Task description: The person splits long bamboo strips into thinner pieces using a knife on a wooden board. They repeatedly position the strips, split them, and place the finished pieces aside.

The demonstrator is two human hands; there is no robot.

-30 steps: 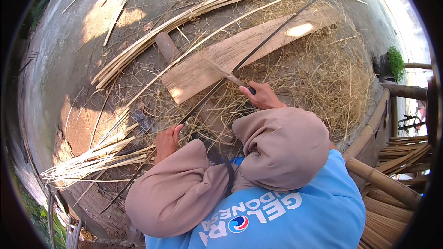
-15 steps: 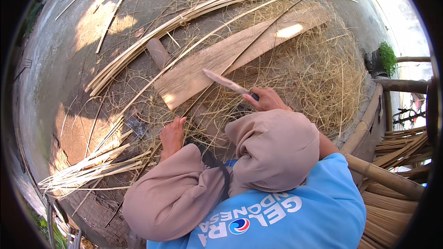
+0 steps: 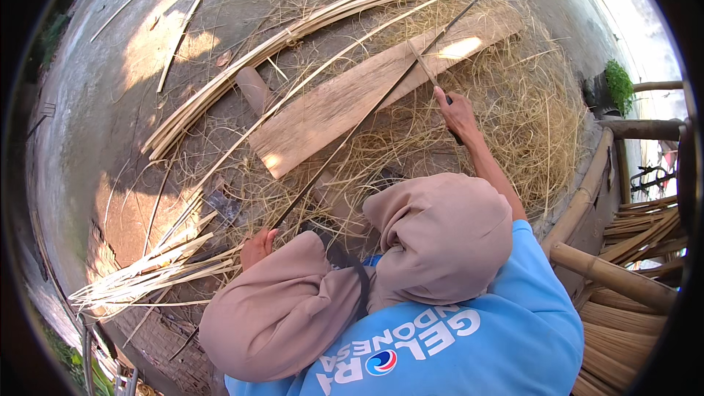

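Bamboo strip (image 3: pixel 367 114) runs diagonally across the wooden plank (image 3: pixel 345 103), its near end clamped in the left hand (image 3: pixel 257 247), the right hand (image 3: pixel 456 111) gripping a knife (image 3: pixel 425 70) farther along it.

concrete floor (image 3: pixel 95 125), plank (image 3: pixel 367 95), bamboo strips (image 3: pixel 308 22)

A blue shirt with white lettering and a round emblem is worn, with a taupe cloth draped over both arms.
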